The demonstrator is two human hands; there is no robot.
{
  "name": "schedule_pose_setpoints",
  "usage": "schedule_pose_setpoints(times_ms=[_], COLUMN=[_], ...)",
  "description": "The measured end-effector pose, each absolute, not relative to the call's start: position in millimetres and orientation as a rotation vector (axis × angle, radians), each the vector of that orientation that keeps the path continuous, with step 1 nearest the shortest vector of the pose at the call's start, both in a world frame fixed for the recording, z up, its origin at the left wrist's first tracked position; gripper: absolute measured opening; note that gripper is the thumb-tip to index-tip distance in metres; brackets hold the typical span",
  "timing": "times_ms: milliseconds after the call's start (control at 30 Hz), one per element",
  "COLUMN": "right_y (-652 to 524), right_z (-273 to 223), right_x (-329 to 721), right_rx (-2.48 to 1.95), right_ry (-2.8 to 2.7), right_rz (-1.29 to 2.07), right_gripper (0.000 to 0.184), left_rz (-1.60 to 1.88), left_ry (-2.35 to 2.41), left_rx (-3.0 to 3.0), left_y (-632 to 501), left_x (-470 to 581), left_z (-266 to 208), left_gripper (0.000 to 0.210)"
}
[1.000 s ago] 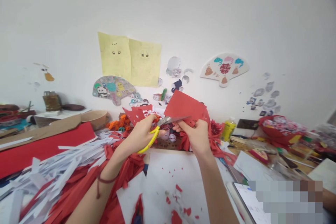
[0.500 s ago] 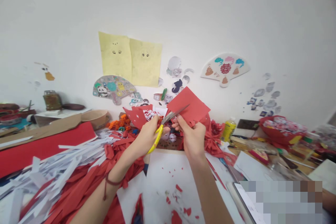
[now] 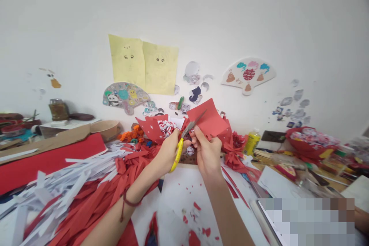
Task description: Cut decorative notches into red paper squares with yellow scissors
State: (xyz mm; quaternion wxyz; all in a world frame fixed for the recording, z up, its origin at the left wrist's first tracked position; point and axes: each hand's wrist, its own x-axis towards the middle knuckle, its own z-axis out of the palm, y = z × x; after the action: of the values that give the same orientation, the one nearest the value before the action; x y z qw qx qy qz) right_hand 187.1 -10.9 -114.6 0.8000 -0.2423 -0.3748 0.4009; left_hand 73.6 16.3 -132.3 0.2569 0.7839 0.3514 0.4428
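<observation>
1. While the blades are standing steeper than a second ago, the scissors (image 3: 179, 150) are now pointing toward 1–2 o'clock (pivot taken as clock centre); earlier they were lying closer to 3 o'clock.
2. The red sheet (image 3: 211, 123) is also sitting at a different tilt, its top corner having shifted to the right. It is standing at about 2 o'clock, raised in the air, with the blades now crossing in front of its left part rather than running along its lower edge.
3. Judgement: the angle of the cut is being reset, sheet and scissors both turning. Whether the blades are biting into the paper is not showing clearly.
4. The left hand (image 3: 169, 152) is reaching in from 7 o'clock and gripping the yellow handles; the exact finger placing is staying partly hidden.
5. The right hand (image 3: 210, 153) is coming up from 5 o'clock, fingers bent, pinching the sheet near its lower edge. The two hands are working closer together than a second ago.
6. Red scraps (image 3: 194, 238) are lying at 6 o'clock on white paper (image 3: 173, 215); red strips (image 3: 86, 204) and white strips (image 3: 66, 190) are heaping toward 8 o'clock.
</observation>
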Motion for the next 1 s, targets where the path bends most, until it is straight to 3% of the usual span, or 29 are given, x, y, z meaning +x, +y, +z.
schedule_pose_setpoints(times_ms=[800,1000], right_y=[-22,-24], right_z=[-99,-98], right_x=[230,237], right_rx=[-0.761,-0.784], right_ry=[-1.173,-1.216], right_rz=[0.675,0.673], right_gripper=[0.016,0.018], left_rz=[1.102,1.336], left_ry=[1.316,1.126], left_rx=[2.366,2.079], left_y=[16,8], left_x=[43,37], left_z=[-113,-100], left_gripper=[0.028,0.028])
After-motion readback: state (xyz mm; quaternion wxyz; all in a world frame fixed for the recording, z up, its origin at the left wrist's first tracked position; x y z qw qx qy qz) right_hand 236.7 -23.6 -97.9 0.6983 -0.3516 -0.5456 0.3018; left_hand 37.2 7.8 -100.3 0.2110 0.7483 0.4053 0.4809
